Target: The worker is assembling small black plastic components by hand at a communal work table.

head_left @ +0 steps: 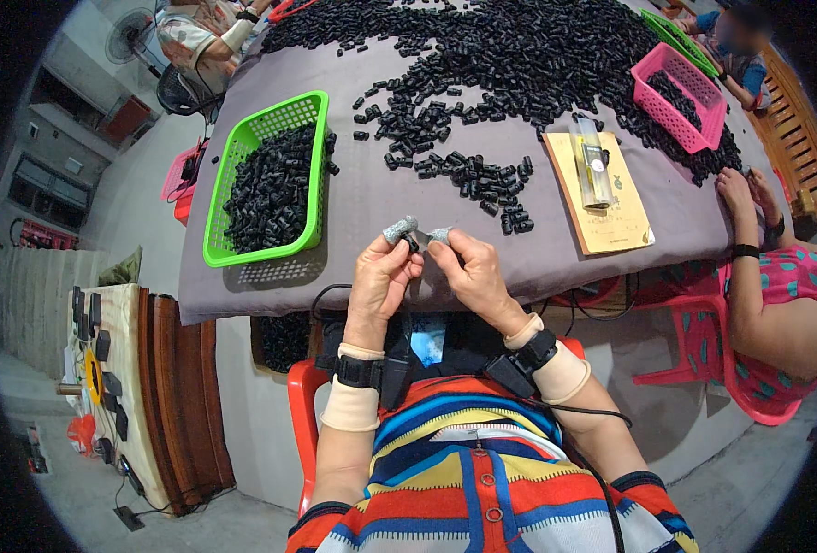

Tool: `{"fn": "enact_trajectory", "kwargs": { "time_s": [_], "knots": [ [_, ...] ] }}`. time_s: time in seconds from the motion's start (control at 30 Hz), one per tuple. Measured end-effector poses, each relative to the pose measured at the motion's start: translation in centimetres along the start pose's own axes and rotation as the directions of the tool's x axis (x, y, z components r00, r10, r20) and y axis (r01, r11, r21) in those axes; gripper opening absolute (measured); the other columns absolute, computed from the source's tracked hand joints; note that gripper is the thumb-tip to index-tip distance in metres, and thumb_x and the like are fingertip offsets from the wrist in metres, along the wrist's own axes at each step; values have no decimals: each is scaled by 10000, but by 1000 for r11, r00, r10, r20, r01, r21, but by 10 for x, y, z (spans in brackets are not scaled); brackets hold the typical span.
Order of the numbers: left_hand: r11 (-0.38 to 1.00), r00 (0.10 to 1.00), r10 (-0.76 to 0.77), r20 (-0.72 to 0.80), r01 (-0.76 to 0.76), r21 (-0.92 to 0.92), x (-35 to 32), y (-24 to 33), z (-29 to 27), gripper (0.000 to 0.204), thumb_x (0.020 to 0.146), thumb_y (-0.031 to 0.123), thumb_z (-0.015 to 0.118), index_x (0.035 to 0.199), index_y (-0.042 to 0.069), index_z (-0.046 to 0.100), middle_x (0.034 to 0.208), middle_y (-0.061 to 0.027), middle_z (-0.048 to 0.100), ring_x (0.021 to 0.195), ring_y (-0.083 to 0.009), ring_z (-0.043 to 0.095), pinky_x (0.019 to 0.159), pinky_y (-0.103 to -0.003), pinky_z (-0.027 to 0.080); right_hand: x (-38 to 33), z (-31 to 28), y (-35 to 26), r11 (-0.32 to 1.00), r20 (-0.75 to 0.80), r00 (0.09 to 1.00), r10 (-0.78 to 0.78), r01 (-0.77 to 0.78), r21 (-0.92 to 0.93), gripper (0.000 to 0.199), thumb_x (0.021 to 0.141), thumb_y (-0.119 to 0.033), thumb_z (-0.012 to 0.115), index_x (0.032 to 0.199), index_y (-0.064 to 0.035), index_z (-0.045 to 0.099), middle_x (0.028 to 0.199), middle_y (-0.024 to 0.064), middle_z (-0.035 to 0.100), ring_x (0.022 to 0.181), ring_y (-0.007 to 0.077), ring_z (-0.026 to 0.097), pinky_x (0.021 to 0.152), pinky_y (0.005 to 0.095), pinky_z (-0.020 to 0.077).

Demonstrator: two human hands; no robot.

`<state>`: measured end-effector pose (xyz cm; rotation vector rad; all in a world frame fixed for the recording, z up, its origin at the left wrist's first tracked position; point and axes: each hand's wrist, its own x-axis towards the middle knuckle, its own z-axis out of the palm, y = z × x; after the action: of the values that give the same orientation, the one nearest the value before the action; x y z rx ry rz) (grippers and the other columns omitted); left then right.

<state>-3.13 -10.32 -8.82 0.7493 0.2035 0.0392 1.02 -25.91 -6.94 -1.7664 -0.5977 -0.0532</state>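
Observation:
My left hand [384, 278] is closed in a pinch on a small black plastic piece [412, 242] at the table's front edge. A grey speckled wrap [399, 229] shows at a fingertip of that hand. Just beside it, my right hand [479, 276] is closed too, its fingertips meeting the left ones at the piece. Another grey speckled wrap [440, 234] covers a fingertip there. Something thin shows between the hands, too small to name. Ahead of them lie several loose black pieces [482, 184], short and tube-like.
A green basket [314, 175] of black pieces stands left on the cloth-covered table [353, 194]. To the right lie a tan booklet [619, 235] and a clear case [593, 175]. A large pile [519, 74] spreads behind. A pink basket [704, 134] and other people's hands [739, 192] are at the right.

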Motion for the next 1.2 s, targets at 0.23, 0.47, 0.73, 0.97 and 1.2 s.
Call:
{"fn": "enact_trajectory", "kwargs": {
  "time_s": [0.23, 0.47, 0.73, 0.97, 1.2],
  "knots": [
    [1000, 1000, 11, 22, -12, 24, 3, -3, -8, 237, 901, 57, 528, 1129, 16, 577, 899, -52, 610, 703, -123, 555, 606, -234, 465, -2, 4, -3, 978, 6, 988, -152, 151, -147, 212, 825, -199, 622, 712, -32, 555, 670, 131, 561, 594, 322, 573, 495, 393, 422],
    [999, 998, 5, 68, -8, 42, 3, -2, -10, 242, 895, 66, 542, 1130, 18, 577, 913, -49, 611, 698, -111, 554, 595, -226, 464, -2, 5, -1, 974, 11, 988, -152, 152, -170, 213, 822, -196, 622, 701, -37, 551, 659, 124, 557, 570, 325, 564, 474, 397, 412],
    [999, 997, -23, 70, 20, 34, 2, 0, -11, 254, 891, 71, 550, 1138, 14, 572, 914, -47, 613, 689, -109, 557, 596, -223, 471, -1, 6, 0, 973, 18, 986, -166, 167, -158, 201, 821, -164, 616, 717, -7, 544, 645, 145, 530, 573, 336, 549, 487, 388, 397],
    [999, 998, -30, 56, 28, 22, 1, 1, -7, 251, 892, 86, 555, 1129, 4, 572, 885, -44, 607, 686, -101, 554, 613, -218, 465, -1, 4, -3, 968, 35, 988, -153, 157, -193, 217, 830, -207, 602, 694, -42, 563, 654, 123, 561, 583, 320, 574, 487, 401, 422],
    [999, 998, -38, 57, 36, 35, 2, 2, -9, 242, 897, 80, 544, 1123, 0, 573, 880, -47, 604, 680, -94, 548, 600, -209, 450, -1, 5, -2, 965, 44, 986, -159, 164, -206, 217, 831, -209, 598, 692, -45, 568, 654, 121, 567, 585, 316, 578, 493, 399, 431]
  ]
}}
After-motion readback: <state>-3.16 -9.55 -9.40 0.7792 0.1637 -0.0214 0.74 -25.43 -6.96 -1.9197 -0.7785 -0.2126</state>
